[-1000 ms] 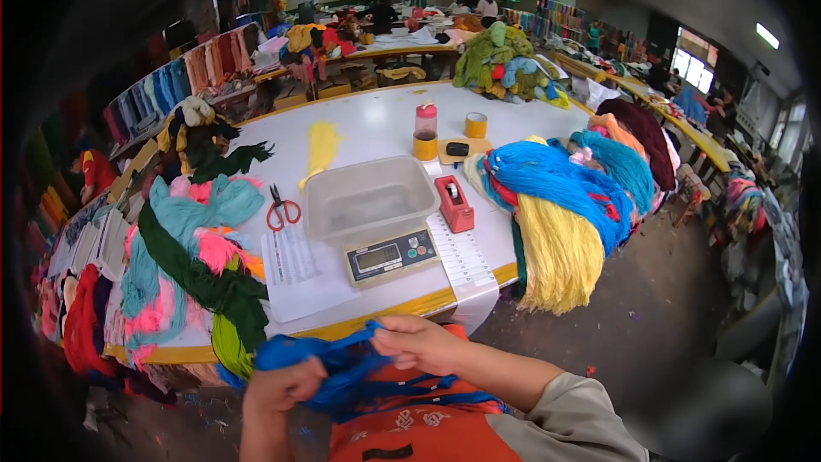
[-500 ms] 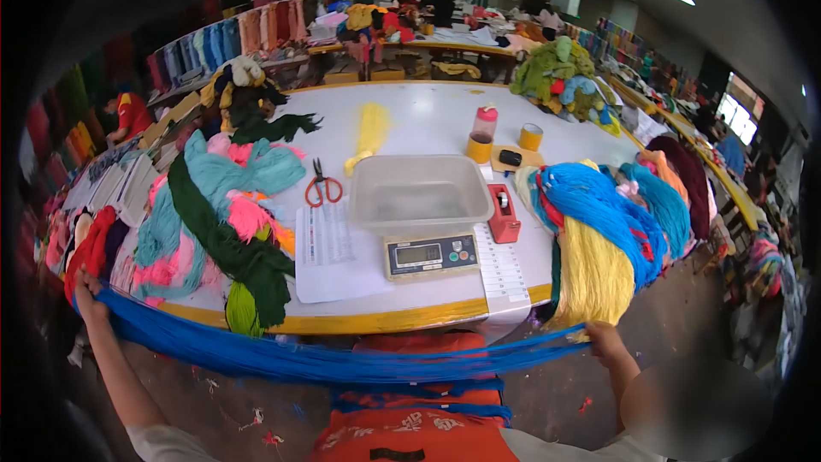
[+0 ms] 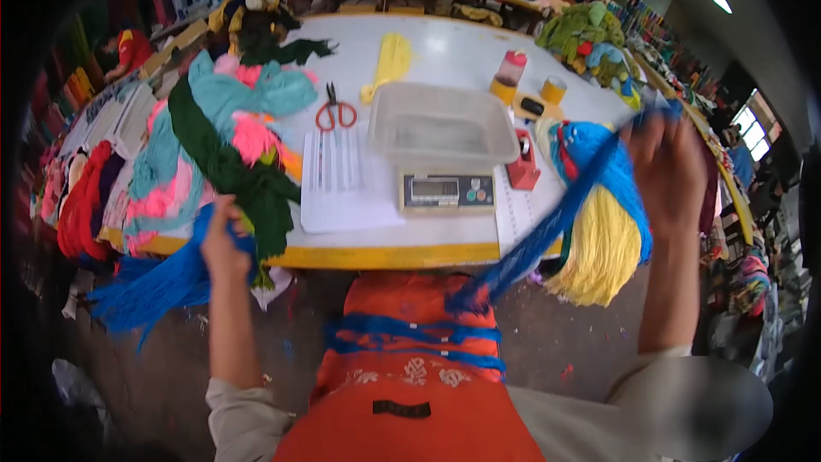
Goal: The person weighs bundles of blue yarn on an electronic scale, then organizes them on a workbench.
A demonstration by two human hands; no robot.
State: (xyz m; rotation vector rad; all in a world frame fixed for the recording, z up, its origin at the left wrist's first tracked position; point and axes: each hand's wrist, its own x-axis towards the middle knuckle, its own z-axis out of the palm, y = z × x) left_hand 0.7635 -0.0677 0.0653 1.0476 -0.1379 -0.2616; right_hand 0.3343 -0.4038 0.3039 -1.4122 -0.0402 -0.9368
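Observation:
Near the table's front left edge, my left hand (image 3: 224,241) is closed on a blue yarn hank (image 3: 152,289) whose loose ends fan out to the left. My right hand (image 3: 669,154), blurred by motion, is raised over the right side of the table. From it a strip of blue yarn (image 3: 560,221) hangs slanting down toward my apron (image 3: 419,428). Whether the two blue parts still join cannot be made out. More blue yarn (image 3: 410,335) lies across the red surface in front of my lap. A dark green hank (image 3: 201,133) lies just beyond my left hand.
A clear plastic tub (image 3: 440,124) rests on a digital scale (image 3: 446,190). Around it are red-handled scissors (image 3: 335,111), a printed sheet (image 3: 338,192), a red tape dispenser (image 3: 522,162) and a pink-topped bottle (image 3: 510,73). Blue and yellow hanks (image 3: 599,244) droop over the right edge.
The blue yarn stretched between my hands has become two hanging parts. My left hand has moved inward; my right has risen. The view has shifted, putting the table higher in the picture.

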